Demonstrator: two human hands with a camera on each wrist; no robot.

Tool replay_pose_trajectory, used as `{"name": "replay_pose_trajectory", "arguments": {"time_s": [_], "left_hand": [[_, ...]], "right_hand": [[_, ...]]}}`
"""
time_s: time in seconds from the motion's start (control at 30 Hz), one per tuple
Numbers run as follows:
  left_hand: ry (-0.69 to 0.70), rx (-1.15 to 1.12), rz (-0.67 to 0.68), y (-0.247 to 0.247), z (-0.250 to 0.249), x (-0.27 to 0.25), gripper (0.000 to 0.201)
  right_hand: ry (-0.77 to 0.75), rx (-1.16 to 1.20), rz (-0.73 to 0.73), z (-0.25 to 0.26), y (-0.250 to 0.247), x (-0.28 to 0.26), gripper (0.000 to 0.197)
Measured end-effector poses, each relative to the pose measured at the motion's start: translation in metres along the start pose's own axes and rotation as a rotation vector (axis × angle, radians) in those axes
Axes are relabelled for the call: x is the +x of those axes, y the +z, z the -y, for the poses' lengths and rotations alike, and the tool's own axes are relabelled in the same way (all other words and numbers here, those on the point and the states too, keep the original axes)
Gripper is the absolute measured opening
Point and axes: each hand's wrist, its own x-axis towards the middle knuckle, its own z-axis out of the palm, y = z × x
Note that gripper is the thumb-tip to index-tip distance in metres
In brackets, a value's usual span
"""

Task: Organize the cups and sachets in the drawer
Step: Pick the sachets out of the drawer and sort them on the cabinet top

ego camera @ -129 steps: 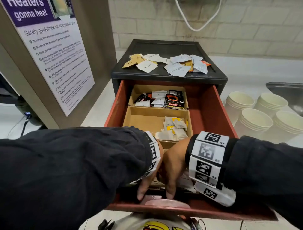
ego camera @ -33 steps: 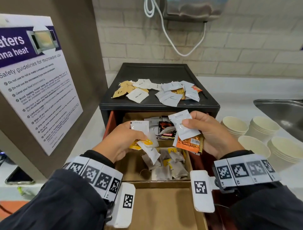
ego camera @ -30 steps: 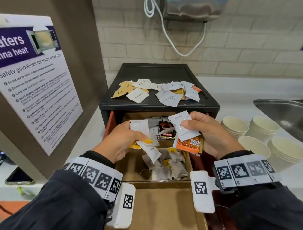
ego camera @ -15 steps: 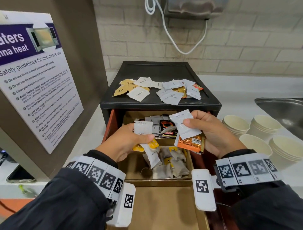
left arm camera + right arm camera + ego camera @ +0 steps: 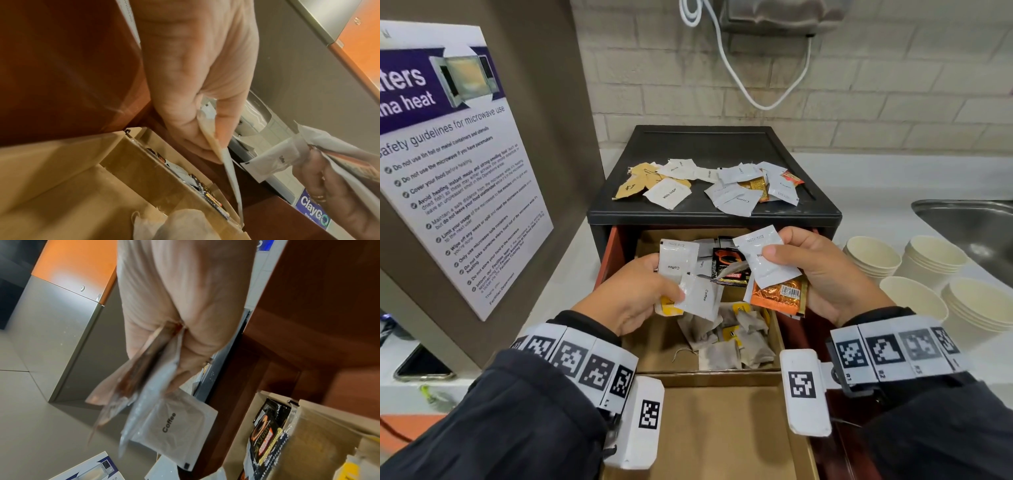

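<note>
Pale brick wall backs a white bench [image 5: 558,284] carrying a black cabinet with its red drawer [image 5: 610,255] open beside stacked paper cups [image 5: 914,274]. Above the drawer's cardboard compartments, the left hand [image 5: 633,301] pinches white coffee sachets [image 5: 677,263]. The right hand [image 5: 825,274] grips a white sachet [image 5: 763,257] over an orange sachet [image 5: 779,296].

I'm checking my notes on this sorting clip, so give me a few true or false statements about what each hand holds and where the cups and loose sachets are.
1. The left hand holds white sachets marked Coffee. True.
2. The right hand is empty. False: it holds a white sachet and an orange sachet.
3. The paper cups are inside the drawer. False: they stand on the counter to its right.
4. Loose sachets lie on the black cabinet top. True.
</note>
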Motion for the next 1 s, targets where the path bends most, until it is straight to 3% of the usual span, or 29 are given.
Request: {"name": "replay_pose_trajectory", "arguments": {"time_s": [0.5, 0.87, 1.0], "left_hand": [[0.001, -0.126, -0.125, 0.0041, -0.0058, -0.0067, 0.042], [-0.029, -0.061, -0.18, 0.0051, -0.0056, -0.0062, 0.051], [-0.047, -0.027, -0.24, 0.0072, -0.0057, -0.006, 0.025]], "right_hand": [[0.002, -0.011, -0.008, -0.0006, -0.0006, 0.0011, 0.008], [0.001, -0.01, -0.023, -0.0009, -0.0002, 0.0006, 0.01], [0.0, -0.006, -0.021, -0.0009, -0.0004, 0.0007, 0.008]]}}
